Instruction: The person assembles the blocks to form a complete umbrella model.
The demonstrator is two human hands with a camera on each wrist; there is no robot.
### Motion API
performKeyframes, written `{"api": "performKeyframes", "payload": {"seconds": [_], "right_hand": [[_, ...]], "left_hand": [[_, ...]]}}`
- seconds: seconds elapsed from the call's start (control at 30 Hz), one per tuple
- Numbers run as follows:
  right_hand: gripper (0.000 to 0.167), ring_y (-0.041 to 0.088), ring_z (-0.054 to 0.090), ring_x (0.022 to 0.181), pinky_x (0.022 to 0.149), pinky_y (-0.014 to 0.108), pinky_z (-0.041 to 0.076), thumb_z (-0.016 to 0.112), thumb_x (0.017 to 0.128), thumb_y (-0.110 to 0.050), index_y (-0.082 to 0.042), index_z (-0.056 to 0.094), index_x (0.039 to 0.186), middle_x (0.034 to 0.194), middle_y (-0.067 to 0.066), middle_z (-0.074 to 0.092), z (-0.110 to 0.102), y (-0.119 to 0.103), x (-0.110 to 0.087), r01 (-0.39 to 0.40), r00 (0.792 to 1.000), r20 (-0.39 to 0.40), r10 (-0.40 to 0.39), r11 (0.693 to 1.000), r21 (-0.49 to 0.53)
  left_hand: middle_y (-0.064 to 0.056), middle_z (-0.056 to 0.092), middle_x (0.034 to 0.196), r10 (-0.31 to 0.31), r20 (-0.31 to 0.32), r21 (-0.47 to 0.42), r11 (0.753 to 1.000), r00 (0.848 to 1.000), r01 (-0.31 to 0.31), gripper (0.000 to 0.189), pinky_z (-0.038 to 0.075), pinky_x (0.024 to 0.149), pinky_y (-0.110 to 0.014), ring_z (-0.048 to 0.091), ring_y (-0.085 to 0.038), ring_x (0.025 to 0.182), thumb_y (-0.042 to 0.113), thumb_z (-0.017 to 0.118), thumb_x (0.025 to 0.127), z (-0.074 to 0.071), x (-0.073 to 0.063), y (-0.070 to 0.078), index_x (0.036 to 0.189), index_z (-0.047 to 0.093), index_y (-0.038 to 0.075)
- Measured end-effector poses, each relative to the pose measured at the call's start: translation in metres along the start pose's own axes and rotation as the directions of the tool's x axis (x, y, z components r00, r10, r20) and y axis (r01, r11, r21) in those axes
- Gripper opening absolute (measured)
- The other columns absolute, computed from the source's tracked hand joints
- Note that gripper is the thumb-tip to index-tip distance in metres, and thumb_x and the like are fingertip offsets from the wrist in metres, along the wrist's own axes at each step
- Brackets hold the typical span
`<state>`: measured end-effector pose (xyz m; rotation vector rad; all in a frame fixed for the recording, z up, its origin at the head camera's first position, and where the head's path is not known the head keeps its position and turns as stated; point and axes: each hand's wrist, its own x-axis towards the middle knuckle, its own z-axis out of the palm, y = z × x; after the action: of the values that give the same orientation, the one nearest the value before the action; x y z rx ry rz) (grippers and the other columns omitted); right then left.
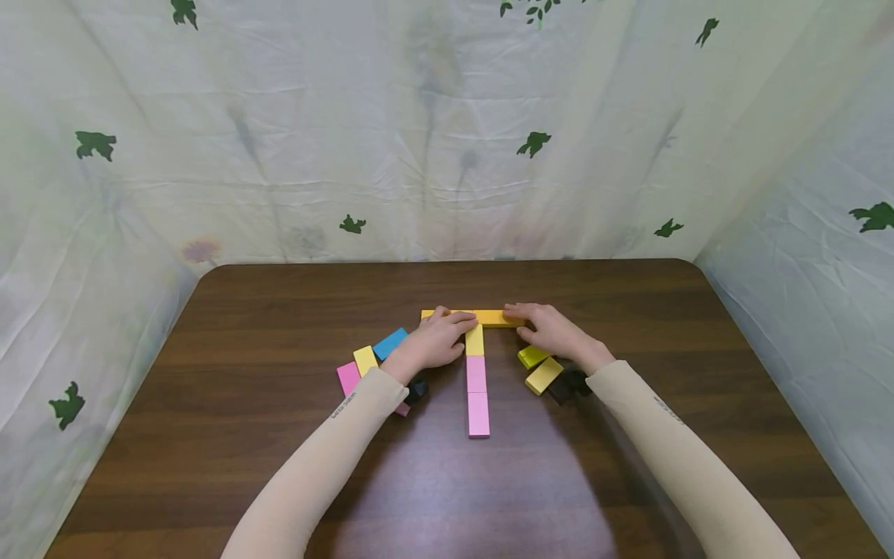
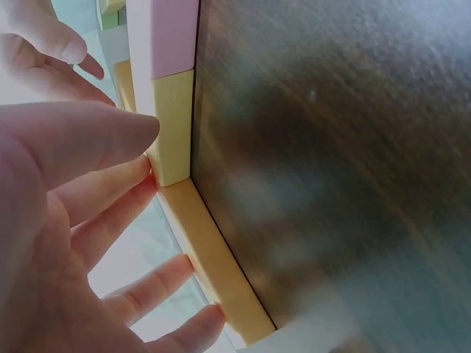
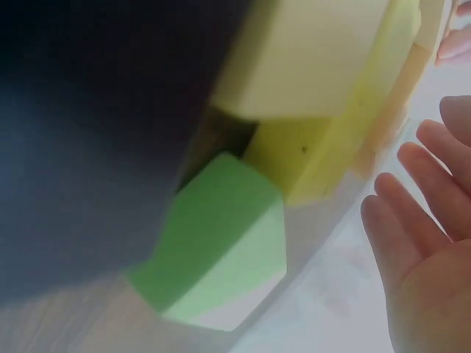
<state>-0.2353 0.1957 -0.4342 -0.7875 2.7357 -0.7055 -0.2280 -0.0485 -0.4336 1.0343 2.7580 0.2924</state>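
Note:
Orange blocks [image 1: 491, 317] lie in a row across the table, with a pale yellow block [image 1: 474, 340] and two pink blocks [image 1: 477, 392] running down from their middle like a T. My left hand [image 1: 433, 343] lies over the left half of the row. In the left wrist view its straight fingertips touch the orange block [image 2: 217, 261], and the thumb is beside the yellow block [image 2: 175, 132]. At the row's right end my right hand [image 1: 555, 332] extends its fingers onto the orange. The right wrist view shows that hand's fingers [image 3: 430, 198] straight and spread slightly.
Left of the T lie a blue block [image 1: 389, 343], a yellow block [image 1: 365, 360], a pink block [image 1: 348, 378] and a black piece [image 1: 417, 390], partly under my left arm. Beneath my right wrist are yellow blocks [image 1: 544, 376], dark pieces [image 1: 564, 386] and a green block [image 3: 228, 235].

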Motion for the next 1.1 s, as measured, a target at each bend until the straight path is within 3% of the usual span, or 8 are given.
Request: {"api": "performKeyframes", "payload": {"seconds": [0.37, 0.6, 0.9, 1.1], "right_hand": [[0.043, 0.035, 0.042, 0.129, 0.102, 0.05, 0.036, 0.055, 0.093, -0.002, 0.0, 0.051, 0.136, 0.143, 0.016, 0.045, -0.008, 0.01, -0.014, -0.037, 0.999, -0.02, 0.038, 0.999, 0.004], [0.043, 0.035, 0.042, 0.129, 0.101, 0.051, 0.037, 0.055, 0.093, -0.001, 0.0, 0.052, 0.136, 0.142, 0.017, 0.046, -0.011, 0.016, -0.025, -0.049, 0.998, -0.033, 0.05, 0.999, 0.021], [0.042, 0.035, 0.047, 0.124, 0.085, 0.044, 0.044, 0.054, 0.092, 0.0, 0.0, 0.054, 0.134, 0.14, 0.019, 0.047, -0.015, 0.026, -0.039, -0.035, 0.999, -0.026, 0.036, 0.998, 0.046], [0.042, 0.041, 0.042, 0.126, 0.096, 0.054, 0.04, 0.059, 0.09, 0.0, 0.002, 0.055, 0.132, 0.14, 0.022, 0.046, -0.015, 0.032, -0.049, -0.031, 0.999, -0.03, 0.033, 0.998, 0.047]], "left_hand": [[-0.008, 0.042, 0.147, 0.018, 0.023, 0.027, 0.999, 1.0, -0.018, 0.049, 0.034, 0.103, -0.047, 0.037, -0.038, 0.127, 0.007, 0.055, 0.092, -0.001, 0.0, 0.001, 0.141, 0.047, 0.006], [-0.01, 0.044, 0.145, 0.069, 0.006, 0.041, 0.997, 0.998, -0.069, 0.05, 0.025, 0.107, -0.042, 0.04, -0.027, 0.131, 0.002, 0.053, 0.09, -0.001, 0.001, -0.001, 0.14, 0.048, 0.002], [-0.01, 0.045, 0.144, 0.069, -0.003, 0.016, 0.997, 0.998, -0.069, 0.05, 0.027, 0.105, -0.04, 0.042, -0.025, 0.129, -0.001, 0.05, 0.089, -0.001, 0.002, -0.003, 0.139, 0.049, 0.002], [-0.009, 0.044, 0.145, 0.057, 0.007, 0.007, 0.998, 0.998, -0.057, 0.051, 0.026, 0.106, -0.041, 0.042, -0.025, 0.129, -0.001, 0.051, 0.089, -0.001, 0.001, -0.003, 0.14, 0.048, 0.004]]}}
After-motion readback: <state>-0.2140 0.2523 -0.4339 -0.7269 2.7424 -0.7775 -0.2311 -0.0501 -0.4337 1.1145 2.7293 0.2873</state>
